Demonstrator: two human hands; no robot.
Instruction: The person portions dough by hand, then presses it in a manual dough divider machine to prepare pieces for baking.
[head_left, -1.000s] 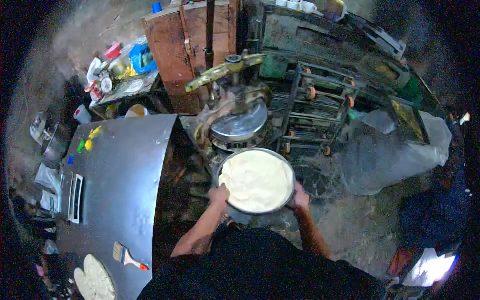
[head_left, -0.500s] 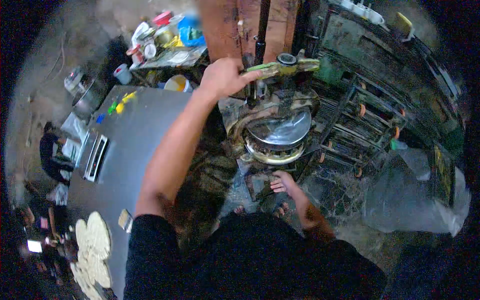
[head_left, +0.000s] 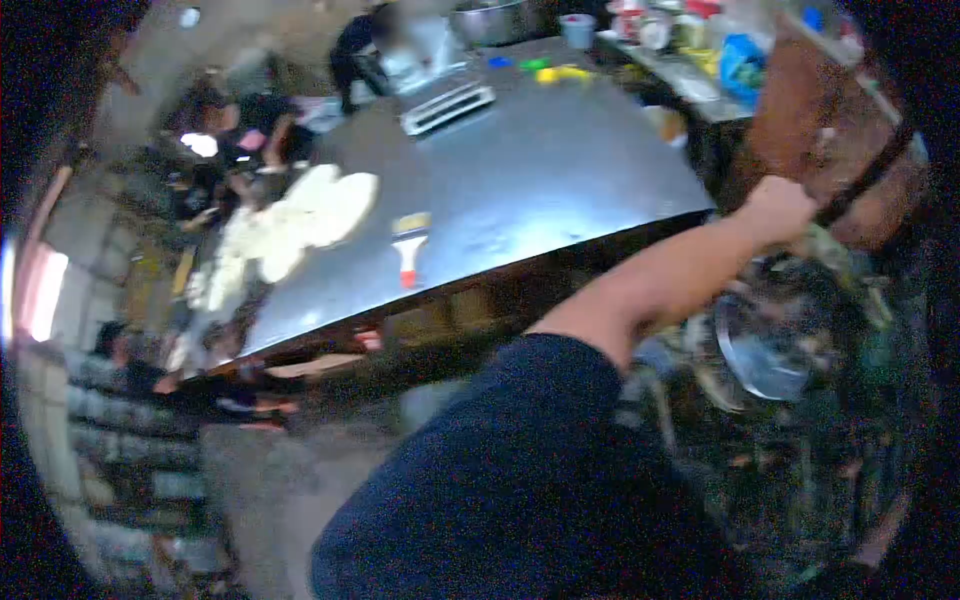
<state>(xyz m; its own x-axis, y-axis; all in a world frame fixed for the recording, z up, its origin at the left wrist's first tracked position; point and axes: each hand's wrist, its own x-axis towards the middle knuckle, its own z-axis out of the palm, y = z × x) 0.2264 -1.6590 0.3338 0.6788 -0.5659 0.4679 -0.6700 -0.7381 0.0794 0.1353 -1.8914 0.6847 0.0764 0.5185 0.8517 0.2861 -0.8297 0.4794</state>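
At the right, my left hand is closed round the end of a worn yellow-green handle bar on a press. Below that bar sits the press's round, shiny metal plate, blurred by motion. A blurred skin-toned patch at the lower right edge seems to be part of my right arm; its fingers cannot be made out.
Left of the press stands a metal-topped table with flat dough pieces, a brush and a white-framed device. People are beyond it. A cluttered side table stands behind.
My view has swung left, so the table fills the middle and the press sits at the right. My left hand stays on the handle bar. My right hand has slid towards the view's edge.
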